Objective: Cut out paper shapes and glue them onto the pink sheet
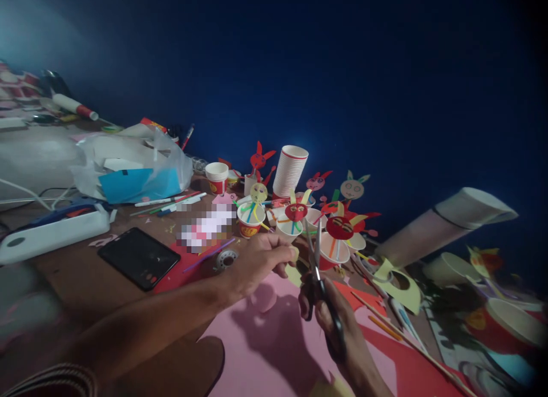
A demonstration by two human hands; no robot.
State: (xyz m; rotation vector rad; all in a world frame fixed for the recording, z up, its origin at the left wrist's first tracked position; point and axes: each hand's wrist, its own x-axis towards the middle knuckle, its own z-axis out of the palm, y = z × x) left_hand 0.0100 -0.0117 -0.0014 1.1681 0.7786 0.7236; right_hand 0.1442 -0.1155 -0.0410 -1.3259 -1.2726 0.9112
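My right hand [349, 328] grips a pair of scissors [316, 271] by the black handles, blades pointing up and slightly apart. Just left of the blades, my left hand [261, 260] is closed in a pinch. A small pale yellow bit shows at its fingertips, too small to name. Beneath both hands lies a sheet of pink paper [244, 351], with a pink paper circle [264, 297] on top of it. Beyond the hands stand paper cups with paper animal faces, among them a dark red horned face [340, 228] and a yellow face [258, 192].
Left of my hands are a tape roll [225, 260], a black phone [139, 258] and several pens [182, 203]. A stack of cups [291, 171] stands behind. A paper roll [445, 225], a cut yellow sheet [409, 297] and a thin stick [411, 340] are at right.
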